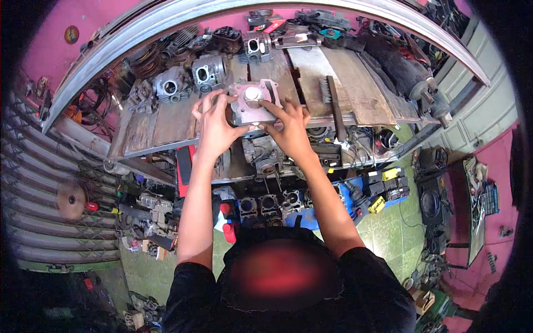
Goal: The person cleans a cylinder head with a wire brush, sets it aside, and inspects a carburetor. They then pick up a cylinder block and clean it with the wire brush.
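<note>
On the wooden workbench (272, 75) sits an engine cylinder block (252, 115) with a pale flat top face. A round, light metal piston (254, 93) shows in its bore. My left hand (218, 126) grips the block's left side, fingers bent over the far edge and thumb along the front. From the right, my right hand (291, 131) reaches in with its index finger on the top face beside the piston. The right thumb presses the front edge, near the left thumb. A wire brush (334, 105) lies right of the block.
Cylinder heads (172, 86) stand left on the bench. A muffler (402, 75) lies along its right side. A metal beam (266, 4) arches over the back. Beneath are a shelf of engine parts (264, 155) and several cylinder blocks (269, 202) on a blue surface.
</note>
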`<state>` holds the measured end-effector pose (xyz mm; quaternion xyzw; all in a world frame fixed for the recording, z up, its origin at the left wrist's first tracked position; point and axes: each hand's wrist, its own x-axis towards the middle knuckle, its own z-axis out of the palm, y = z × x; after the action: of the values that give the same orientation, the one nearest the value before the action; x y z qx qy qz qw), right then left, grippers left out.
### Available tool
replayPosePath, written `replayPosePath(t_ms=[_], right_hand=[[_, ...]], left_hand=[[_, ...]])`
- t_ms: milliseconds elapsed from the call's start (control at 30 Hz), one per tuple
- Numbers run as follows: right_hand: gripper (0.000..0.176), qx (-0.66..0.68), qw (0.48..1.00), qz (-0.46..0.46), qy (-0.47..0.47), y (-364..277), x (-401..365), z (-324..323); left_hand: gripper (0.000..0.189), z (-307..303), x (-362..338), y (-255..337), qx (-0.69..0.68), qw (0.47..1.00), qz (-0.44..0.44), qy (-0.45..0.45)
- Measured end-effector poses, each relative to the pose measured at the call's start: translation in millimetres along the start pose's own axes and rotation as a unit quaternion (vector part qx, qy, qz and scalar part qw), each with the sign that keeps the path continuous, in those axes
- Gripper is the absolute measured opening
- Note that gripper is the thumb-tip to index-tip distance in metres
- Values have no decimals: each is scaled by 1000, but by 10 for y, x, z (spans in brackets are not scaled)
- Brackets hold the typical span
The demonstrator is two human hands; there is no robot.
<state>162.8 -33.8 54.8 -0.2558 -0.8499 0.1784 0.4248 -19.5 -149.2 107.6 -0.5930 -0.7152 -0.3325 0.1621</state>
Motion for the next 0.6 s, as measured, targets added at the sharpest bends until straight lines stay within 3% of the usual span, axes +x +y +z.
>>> replayPosePath(t_ms=[100, 300, 600], right_hand=[[66, -2, 1000, -28, -7, -92, 51, 57], [65, -5, 999, 29, -35, -207, 222, 100], [56, -58, 998, 1, 18, -68, 365, -86]], left_hand=[[82, 59, -112, -145, -24, 999, -36, 14], [89, 242, -138, -309, -114, 987, -109, 10], [81, 699, -30, -240, -120, 988, -87, 34]])
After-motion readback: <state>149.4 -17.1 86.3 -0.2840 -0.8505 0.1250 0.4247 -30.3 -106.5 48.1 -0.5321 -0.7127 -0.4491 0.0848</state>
